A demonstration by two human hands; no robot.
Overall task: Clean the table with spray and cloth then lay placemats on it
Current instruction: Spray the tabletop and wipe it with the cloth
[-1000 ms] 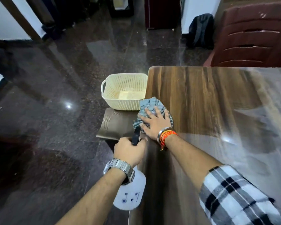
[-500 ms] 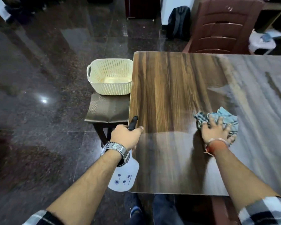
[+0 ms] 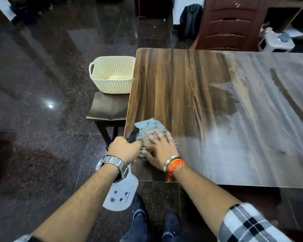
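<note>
My right hand [image 3: 160, 151] presses flat on a crumpled blue-grey cloth [image 3: 150, 127] near the front left corner of the wooden table [image 3: 182, 84]. Just left of it, off the table's edge, my left hand [image 3: 125, 148] grips the black head of a white spray bottle [image 3: 121, 194], whose body hangs below my wrist. The two hands almost touch. A wet sheen covers the table's right half. Brown placemats [image 3: 108, 109] lie on a stool beside the table's left edge.
A cream perforated basket [image 3: 112, 74] sits on the placemats on the stool. A dark red chair [image 3: 233, 23] stands at the table's far side, a backpack [image 3: 189, 20] to its left and a white stool [image 3: 276, 41] to its right. Glossy dark floor lies to the left.
My right hand swept the cloth from the left edge out to mid-table and back to the front left corner. The left hand with the bottle stayed beside the table's edge.
</note>
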